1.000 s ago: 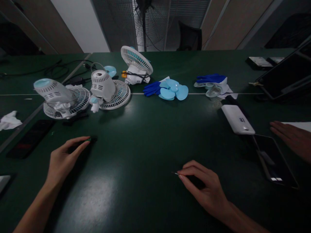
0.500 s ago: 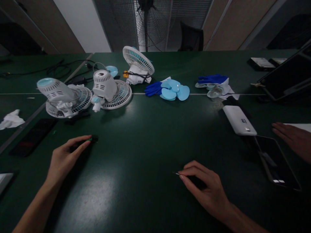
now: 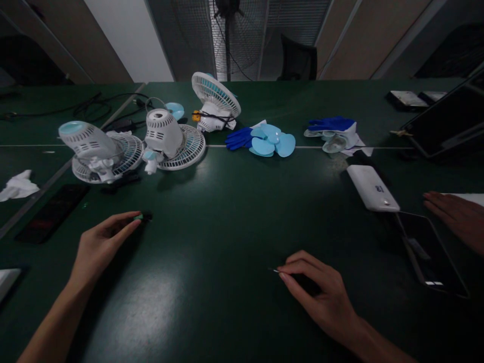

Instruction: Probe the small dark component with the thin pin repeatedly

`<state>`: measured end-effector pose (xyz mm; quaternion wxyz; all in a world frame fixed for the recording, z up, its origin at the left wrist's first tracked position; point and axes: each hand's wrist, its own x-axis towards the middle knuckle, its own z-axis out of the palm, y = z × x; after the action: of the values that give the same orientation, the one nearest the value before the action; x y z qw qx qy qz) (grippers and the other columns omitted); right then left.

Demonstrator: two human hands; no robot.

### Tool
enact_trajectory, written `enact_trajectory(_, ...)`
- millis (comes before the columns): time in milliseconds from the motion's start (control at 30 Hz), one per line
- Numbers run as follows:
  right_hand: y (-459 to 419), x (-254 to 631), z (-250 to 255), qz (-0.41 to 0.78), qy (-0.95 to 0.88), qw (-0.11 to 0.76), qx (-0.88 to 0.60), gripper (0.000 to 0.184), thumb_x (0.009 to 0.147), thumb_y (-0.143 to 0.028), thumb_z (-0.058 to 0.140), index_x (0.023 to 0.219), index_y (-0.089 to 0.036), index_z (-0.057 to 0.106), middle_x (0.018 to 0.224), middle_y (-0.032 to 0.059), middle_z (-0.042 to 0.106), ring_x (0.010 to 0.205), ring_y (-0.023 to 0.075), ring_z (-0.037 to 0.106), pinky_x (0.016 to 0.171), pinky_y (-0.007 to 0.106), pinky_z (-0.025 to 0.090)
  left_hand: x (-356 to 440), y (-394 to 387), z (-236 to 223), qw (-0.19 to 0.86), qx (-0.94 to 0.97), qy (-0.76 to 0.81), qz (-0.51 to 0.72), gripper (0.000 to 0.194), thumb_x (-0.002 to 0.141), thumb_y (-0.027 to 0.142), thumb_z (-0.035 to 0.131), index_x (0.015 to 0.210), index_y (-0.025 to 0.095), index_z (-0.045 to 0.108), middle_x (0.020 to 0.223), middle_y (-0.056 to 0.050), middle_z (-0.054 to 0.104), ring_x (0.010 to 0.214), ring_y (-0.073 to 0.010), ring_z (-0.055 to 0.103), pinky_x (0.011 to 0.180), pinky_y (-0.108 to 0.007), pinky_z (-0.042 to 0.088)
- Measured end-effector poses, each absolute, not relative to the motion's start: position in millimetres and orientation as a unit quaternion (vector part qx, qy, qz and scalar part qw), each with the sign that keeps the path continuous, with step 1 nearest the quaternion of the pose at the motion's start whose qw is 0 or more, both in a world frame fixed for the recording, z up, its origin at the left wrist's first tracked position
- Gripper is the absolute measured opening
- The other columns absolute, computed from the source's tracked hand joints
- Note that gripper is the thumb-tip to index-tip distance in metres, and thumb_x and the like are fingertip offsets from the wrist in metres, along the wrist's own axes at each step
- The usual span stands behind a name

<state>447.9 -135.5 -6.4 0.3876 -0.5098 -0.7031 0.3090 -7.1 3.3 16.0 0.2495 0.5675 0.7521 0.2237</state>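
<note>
Thumb and fingers of my left hand (image 3: 102, 239) pinch a small green and black piece (image 3: 142, 217), low over the dark green table (image 3: 212, 242). What kind of part it is, I cannot make out. At the lower right, my right hand (image 3: 321, 290) is closed in a pinch on a thin, short metallic piece (image 3: 274, 270) that points left; its far end fades into the dark tabletop. A black phone-like slab (image 3: 53, 212) lies left of my left hand. To the right of my right hand is a dark-screened tablet or phone (image 3: 434, 252).
Partly dismantled white fans (image 3: 164, 133) stand at the back left. Behind the middle lie light blue fan blades (image 3: 272, 140) and blue gloves (image 3: 239, 138). More gloves (image 3: 333, 126), a white case (image 3: 372, 187) and a black monitor-like panel (image 3: 449, 116) are on the right. Another person's hand (image 3: 457, 217) rests at the right edge.
The small green piece in my left hand shows slightly more green between the fingertips. Both hands stay nearly where they were, and the other things have not moved.
</note>
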Motion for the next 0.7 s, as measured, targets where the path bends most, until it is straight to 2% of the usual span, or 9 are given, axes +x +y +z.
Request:
enact_trajectory(233,-136,447,-8,0.307,-0.703,0.391,-0.509,0.014,0.099,-0.015,0.065,0.107,-0.024,0.072,0.096,0.0022,0.071,0.082,0.015,0.071,0.069,0.027,0.056,-8,2,18,0.256,0.581,0.746,0.201,0.063,0.084,0.066,0.068,0.128,0.021,0.07,0.112,-0.004,0.074,0.094,-0.0237,0.067,0.071,-0.026,0.05)
enact_trajectory(333,-134,445,-8,0.305,-0.703,0.392,-0.509,0.013,0.099,-0.016,0.065,0.106,-0.024,0.072,0.095,0.0022,0.071,0.082,0.015,0.071,0.068,0.027,0.056,6,-4,15,0.261,0.631,0.702,0.2,0.055,0.086,0.064,0.068,0.121,0.022,0.073,0.117,-0.005,0.073,0.096,-0.0238,0.068,0.075,-0.029,0.052)
enact_trajectory(433,-132,444,-8,0.301,-0.708,0.384,-0.51,0.012,0.099,-0.017,0.065,0.106,-0.024,0.072,0.095,0.0024,0.071,0.082,0.0149,0.071,0.068,0.026,0.055,42,-18,10,0.298,0.723,0.59,0.202,0.039,0.09,0.056,0.069,0.112,0.024,0.075,0.12,-0.006,0.073,0.104,-0.0243,0.068,0.088,-0.033,0.053)
enact_trajectory(533,-133,444,-9,0.29,-0.725,0.358,-0.513,0.014,0.1,-0.017,0.064,0.108,-0.025,0.071,0.096,0.0021,0.071,0.081,0.0141,0.071,0.067,0.025,0.054,93,-36,8,0.335,0.8,0.468,0.172,0.022,0.097,0.042,0.066,0.112,0.028,0.074,0.113,-0.004,0.074,0.106,-0.0216,0.068,0.098,-0.037,0.047)
enact_trajectory(700,-138,440,-8,0.254,-0.76,0.304,-0.515,0.015,0.1,-0.019,0.063,0.109,-0.027,0.071,0.097,0.0003,0.072,0.079,0.0134,0.073,0.063,0.026,0.048,163,-59,5,0.38,0.84,0.355,0.15,0.012,0.097,0.028,0.067,0.109,0.029,0.07,0.107,0.0,0.074,0.1,-0.0185,0.067,0.094,-0.038,0.039)
